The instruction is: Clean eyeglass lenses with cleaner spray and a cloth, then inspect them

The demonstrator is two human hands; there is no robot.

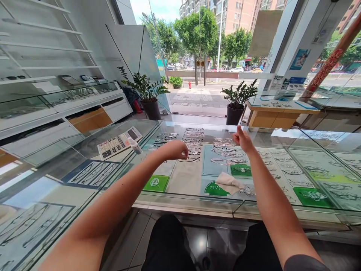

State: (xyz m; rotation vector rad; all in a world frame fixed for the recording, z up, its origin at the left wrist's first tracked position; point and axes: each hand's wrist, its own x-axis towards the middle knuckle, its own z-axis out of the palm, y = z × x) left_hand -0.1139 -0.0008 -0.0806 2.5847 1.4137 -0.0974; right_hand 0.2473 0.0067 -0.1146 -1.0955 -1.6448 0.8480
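Seemingly mid-handling: left hand (pixel 175 149), right hand (pixel 243 140) curled near thin, dark-rimmed eyeglasses (pixel 189 160); grip contents indeterminable; next move required delicacy.

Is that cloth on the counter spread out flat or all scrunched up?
Scrunched up: the cloth lies in a narrow, creased bundle on the glass counter, not opened out flat.

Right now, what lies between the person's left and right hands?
Pairs of glasses lie between the left hand and right hand in the head view.
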